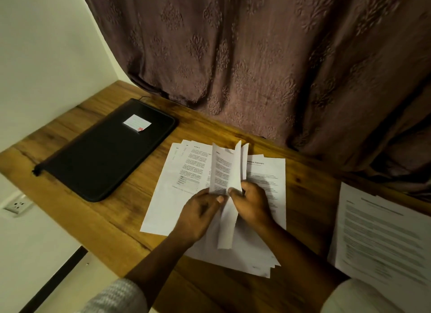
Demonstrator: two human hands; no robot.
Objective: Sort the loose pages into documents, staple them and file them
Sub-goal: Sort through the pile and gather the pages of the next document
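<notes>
Several held pages (225,172): bent lengthwise, raised over the spread, mid-desk.
Left hand (200,210): thumb and fingers pinch the held pages' left side.
Right hand (250,203): grips their right side.
Loose pages (168,196): fanned flat on the wooden desk (116,228), beneath both hands.
Black folder (109,149): closed, left of them.
Stacked document (382,233): desk's right edge.

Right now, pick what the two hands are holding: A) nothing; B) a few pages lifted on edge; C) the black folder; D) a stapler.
B: the left hand and right hand both pinch the lifted pages above the spread sheets; the black folder lies apart, untouched.
</notes>
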